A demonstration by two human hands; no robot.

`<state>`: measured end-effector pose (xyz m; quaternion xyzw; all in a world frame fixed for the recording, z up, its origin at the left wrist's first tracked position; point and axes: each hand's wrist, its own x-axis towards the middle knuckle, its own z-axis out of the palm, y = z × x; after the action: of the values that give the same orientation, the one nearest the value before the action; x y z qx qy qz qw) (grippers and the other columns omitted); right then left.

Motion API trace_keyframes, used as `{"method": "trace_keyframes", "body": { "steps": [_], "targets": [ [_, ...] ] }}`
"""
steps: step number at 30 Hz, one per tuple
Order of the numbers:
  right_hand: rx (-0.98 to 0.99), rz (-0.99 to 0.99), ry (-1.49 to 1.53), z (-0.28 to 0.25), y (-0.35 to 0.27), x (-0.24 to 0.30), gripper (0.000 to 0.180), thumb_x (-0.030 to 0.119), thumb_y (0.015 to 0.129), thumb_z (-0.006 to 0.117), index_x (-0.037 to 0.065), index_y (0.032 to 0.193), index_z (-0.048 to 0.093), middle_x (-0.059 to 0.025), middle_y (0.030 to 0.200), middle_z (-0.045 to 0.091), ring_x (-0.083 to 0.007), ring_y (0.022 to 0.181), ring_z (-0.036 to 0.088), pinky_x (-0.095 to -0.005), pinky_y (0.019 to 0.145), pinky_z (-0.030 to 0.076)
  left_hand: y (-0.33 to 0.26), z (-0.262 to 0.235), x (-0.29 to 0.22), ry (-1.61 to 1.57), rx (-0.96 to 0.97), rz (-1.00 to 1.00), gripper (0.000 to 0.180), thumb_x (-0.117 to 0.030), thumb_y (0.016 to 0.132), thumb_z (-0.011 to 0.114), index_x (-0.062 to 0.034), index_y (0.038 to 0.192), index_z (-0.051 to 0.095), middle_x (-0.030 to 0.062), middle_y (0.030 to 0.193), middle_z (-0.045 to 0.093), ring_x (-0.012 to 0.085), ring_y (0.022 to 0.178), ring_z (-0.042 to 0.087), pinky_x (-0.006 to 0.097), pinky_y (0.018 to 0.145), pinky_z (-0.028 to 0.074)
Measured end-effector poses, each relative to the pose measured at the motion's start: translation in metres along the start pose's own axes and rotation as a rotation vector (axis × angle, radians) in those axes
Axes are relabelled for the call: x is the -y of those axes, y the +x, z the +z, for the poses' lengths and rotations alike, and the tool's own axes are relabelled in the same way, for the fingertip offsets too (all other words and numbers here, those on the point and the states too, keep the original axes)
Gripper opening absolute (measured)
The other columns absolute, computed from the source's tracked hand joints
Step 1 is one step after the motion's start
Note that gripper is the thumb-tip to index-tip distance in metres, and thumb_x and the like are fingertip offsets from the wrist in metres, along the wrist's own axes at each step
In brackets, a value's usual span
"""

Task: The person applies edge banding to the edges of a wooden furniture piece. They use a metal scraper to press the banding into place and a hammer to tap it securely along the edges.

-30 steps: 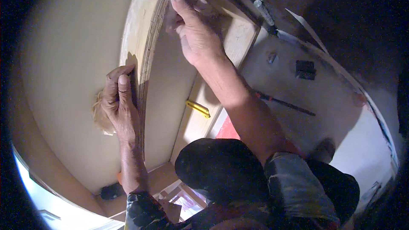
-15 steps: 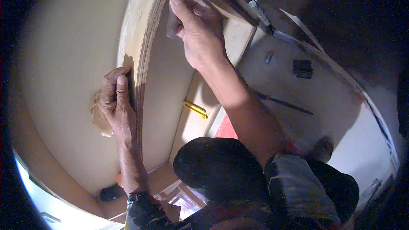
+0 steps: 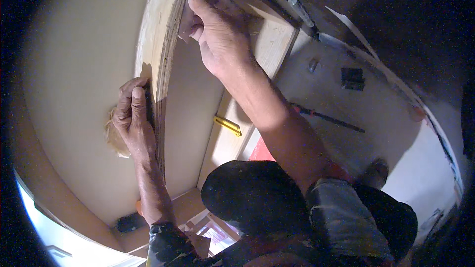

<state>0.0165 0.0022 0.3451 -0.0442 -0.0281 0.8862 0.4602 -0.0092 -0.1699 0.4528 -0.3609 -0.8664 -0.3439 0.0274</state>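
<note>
A plywood board with a layered edge stands as a divider in a wooden box-like frame. My left hand is on its left face, fingers curled and fingertips pressed to the wood. Past the board's far right side, my right hand is closed with the thumb stretched along the top. A thin pale piece shows under its fingers, too blurred to name. Below the right forearm, a yellow utility knife lies on a wooden rail.
A tan crumpled bundle lies left of my left hand. A black object sits at the frame's lower left. Rightward on the floor are a black block, a dark rod and a grey tube. My dark-clad knee is close below.
My right hand has moved a little left, toward the board's edge, with the pale piece under its fingers. My left hand has stayed at nearly the same spot on the board.
</note>
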Motion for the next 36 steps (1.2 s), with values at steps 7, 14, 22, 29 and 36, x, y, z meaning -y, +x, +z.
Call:
{"method": "trace_keyframes", "body": {
  "steps": [7, 14, 22, 29, 36],
  "targets": [
    [-0.180, -0.361, -0.422, 0.000, 0.005, -0.007, 0.020, 0.016, 0.092, 0.077, 0.000, 0.099, 0.066, -0.0032, 0.083, 0.069, -0.0084, 0.063, 0.060, -0.0260, 0.053, 0.049, 0.002, 0.005, 0.001, -0.087, 0.012, -0.005, 0.022, -0.016, 0.104, 0.059, -0.0008, 0.113, 0.072, 0.0048, 0.112, 0.068, 0.0145, 0.109, 0.060, 0.030, 0.101, 0.045],
    [-0.124, -0.417, -0.569, 0.005, -0.002, 0.002, 0.021, 0.017, 0.092, 0.077, -0.001, 0.097, 0.067, -0.0026, 0.083, 0.069, -0.0068, 0.063, 0.059, -0.0249, 0.052, 0.048, 0.001, 0.001, 0.002, -0.054, -0.011, 0.016, 0.020, -0.015, 0.103, 0.060, -0.0005, 0.111, 0.072, 0.0046, 0.111, 0.068, 0.0141, 0.108, 0.060, 0.029, 0.100, 0.045],
    [0.036, -0.056, -0.157, -0.009, -0.003, 0.016, 0.030, 0.026, 0.092, 0.077, 0.003, 0.107, 0.066, -0.0017, 0.087, 0.066, -0.0121, 0.074, 0.063, -0.0305, 0.061, 0.055, 0.001, 0.006, 0.002, 0.021, 0.001, 0.092, 0.016, -0.010, 0.102, 0.060, 0.0000, 0.110, 0.070, 0.0042, 0.109, 0.068, 0.0143, 0.104, 0.061, 0.028, 0.096, 0.047],
    [0.127, 0.268, -0.018, -0.046, -0.057, 0.038, 0.023, 0.023, 0.097, 0.070, 0.006, 0.111, 0.065, -0.0038, 0.094, 0.067, -0.0153, 0.084, 0.065, -0.0334, 0.073, 0.058, -0.029, 0.021, -0.021, 0.349, -0.019, 0.644, 0.011, 0.000, 0.096, 0.066, 0.0016, 0.107, 0.068, 0.0105, 0.104, 0.070, 0.0181, 0.096, 0.066, 0.032, 0.086, 0.054],
    [0.138, 0.293, -0.181, -0.051, -0.090, 0.048, 0.026, 0.027, 0.098, 0.068, 0.004, 0.110, 0.064, -0.0029, 0.094, 0.065, -0.0149, 0.084, 0.063, -0.0338, 0.080, 0.053, -0.085, 0.066, -0.041, -0.263, 0.021, -0.127, 0.026, -0.018, 0.103, 0.062, 0.0044, 0.116, 0.067, 0.0144, 0.103, 0.070, 0.0203, 0.093, 0.068, 0.032, 0.080, 0.057]
  ]
}}
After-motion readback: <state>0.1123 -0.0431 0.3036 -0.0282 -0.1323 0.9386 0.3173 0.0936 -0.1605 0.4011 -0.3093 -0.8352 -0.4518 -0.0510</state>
